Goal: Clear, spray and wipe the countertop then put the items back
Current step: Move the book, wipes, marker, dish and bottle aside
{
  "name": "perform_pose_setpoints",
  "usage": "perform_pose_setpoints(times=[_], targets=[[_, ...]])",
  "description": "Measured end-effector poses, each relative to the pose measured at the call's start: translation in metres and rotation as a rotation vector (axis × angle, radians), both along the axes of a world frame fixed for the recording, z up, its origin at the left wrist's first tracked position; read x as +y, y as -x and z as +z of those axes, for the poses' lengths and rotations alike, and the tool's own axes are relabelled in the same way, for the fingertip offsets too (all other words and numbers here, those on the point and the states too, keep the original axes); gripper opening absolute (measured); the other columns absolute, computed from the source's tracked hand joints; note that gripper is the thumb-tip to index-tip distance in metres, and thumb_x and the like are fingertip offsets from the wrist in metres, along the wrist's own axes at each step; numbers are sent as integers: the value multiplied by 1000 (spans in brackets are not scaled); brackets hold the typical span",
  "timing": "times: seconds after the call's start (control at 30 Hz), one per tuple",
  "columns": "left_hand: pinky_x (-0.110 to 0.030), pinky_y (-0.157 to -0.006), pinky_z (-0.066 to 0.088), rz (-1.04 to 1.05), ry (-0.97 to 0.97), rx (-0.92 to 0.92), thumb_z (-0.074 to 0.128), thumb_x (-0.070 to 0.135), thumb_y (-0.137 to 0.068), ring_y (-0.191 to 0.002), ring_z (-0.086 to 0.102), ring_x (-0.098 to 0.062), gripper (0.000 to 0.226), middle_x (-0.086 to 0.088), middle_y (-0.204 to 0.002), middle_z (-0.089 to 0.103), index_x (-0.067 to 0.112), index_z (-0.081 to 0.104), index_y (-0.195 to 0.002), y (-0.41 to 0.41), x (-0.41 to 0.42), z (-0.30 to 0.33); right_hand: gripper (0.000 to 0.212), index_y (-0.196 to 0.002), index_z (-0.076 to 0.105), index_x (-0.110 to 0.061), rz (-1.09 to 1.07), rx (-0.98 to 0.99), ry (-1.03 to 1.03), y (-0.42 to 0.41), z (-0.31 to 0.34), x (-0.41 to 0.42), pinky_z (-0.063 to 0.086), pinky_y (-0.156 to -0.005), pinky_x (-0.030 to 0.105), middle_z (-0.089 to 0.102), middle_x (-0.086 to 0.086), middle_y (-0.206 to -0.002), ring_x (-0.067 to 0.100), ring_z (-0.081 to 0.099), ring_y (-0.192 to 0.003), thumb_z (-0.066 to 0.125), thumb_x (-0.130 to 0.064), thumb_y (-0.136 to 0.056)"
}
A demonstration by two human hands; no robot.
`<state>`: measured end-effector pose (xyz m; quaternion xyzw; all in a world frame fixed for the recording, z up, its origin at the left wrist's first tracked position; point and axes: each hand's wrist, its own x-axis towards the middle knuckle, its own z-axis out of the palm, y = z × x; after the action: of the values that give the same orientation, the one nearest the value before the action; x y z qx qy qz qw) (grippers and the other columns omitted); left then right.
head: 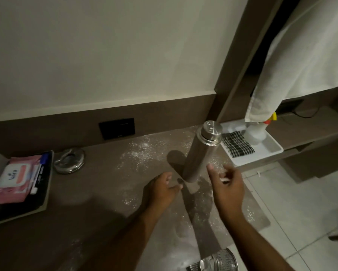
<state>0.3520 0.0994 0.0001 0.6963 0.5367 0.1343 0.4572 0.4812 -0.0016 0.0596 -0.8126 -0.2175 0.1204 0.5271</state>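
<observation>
Scene: A steel flask [201, 151] stood upright on the powder-dusted countertop [98, 192], near its right end, w/ both hands closing in at its base.
Left hand [160, 189]: fingers loosely spread, empty, just beside the flask's foot; contact couldn't be told.
Right hand [225, 184]: open, curled, thumb [213, 170] near the flask wall, not yet gripping.
Risk: tall, narrow flask looked easy to tip; a nudge at the base could've toppled it toward the white tray [262, 153] holding the checked cloth [236, 144] & spray bottle [255, 133].
Risk 2: powder probably made the steel slippery.
Left side: wipes pack [14, 177] & steel dish [69, 160] remained uncleared.
</observation>
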Motion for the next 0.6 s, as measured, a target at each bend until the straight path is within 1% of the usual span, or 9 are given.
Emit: perform_pose_setpoints(times=[0.07, 0.13, 0.17, 0.23, 0.27, 0.33, 0.4, 0.5, 0.6], targets=[[-37, -97, 51, -74, -12, 15, 77, 49, -69, -119, 57, -14, 79, 10, -134, 58, 37, 39, -137, -24, -1, 14, 89, -135, 36, -39, 98, -80, 2, -18, 18, 11, 50, -68, 27, 54, -13, -112, 7, 57, -97, 65, -81, -61], [-30, -85, 52, -119, -20, 25, 77, 51, -68, -116, 59, -20, 80, 9, -128, 60, 38, 35, -135, -47, 2, 31, 105, -143, 28, -36, 227, -150, 10, -30, 35, 32, 52, -81, 28, 52, -12, -127, 5, 53, -112, 69, -80, -57], [-20, -73, 49, -123, 3, -6, 76, 48, -71, -113, 60, -22, 72, 9, -120, 62, 35, 39, -130, -56, 4, 39, 104, -141, 33, -33, 281, -177, 24, -34, 43, 44, 51, -86, 27, 53, -10, -132, 6, 52, -118, 72, -78, -57], [-6, -50, 41, -101, 39, -104, 75, 33, -79, -109, 61, -22, 51, 17, -101, 57, 30, 45, -120, -66, 8, 51, 74, -117, 46, -34, 340, -275, 70, -36, 52, 65, 46, -79, 18, 60, -12, -117, 10, 60, -111, 77, -68, -59], [-4, -50, 41, -100, -9, -136, 74, 25, -80, -109, 59, -18, 50, 21, -98, 52, 26, 45, -121, -66, 10, 56, 66, -111, 47, -35, 355, -318, 96, -34, 56, 72, 43, -73, 16, 61, -14, -108, 11, 62, -104, 78, -64, -60], [-1, -68, 43, -109, -102, -165, 70, 16, -83, -115, 55, -17, 51, 13, -109, 55, 18, 45, -128, -60, 14, 64, 67, -112, 53, -31, 390, -367, 106, -23, 59, 83, 44, -70, 20, 63, -13, -101, 9, 62, -93, 78, -62, -58], [-13, -89, 47, -112, -170, -211, 61, 11, -91, -112, 57, -14, 37, -5, -124, 60, 17, 47, -125, -43, 21, 69, 71, -114, 56, -30, 436, -425, 63, -3, 64, 93, 43, -66, 19, 61, -17, -96, 4, 59, -86, 76, -65, -55], [-17, -84, 49, 17, -206, -176, 60, 16, -92, -85, 58, 0, 19, 4, -105, 64, 26, 52, -107, 5, 32, 66, 72, -114, 56, -33, 552, -390, 12, 37, 72, 116, 46, -66, 19, 62, -19, -95, 2, 60, -84, 73, -70, -54], [-10, -64, 47, 228, -108, -199, 80, 17, -70, -72, 59, 10, 46, 18, -88, 59, 27, 54, -107, 70, 51, 60, 67, -105, 56, -34, 660, -296, -1, 90, 78, 147, 46, -65, 22, 62, -17, -92, 6, 63, -84, 72, -71, -51]])
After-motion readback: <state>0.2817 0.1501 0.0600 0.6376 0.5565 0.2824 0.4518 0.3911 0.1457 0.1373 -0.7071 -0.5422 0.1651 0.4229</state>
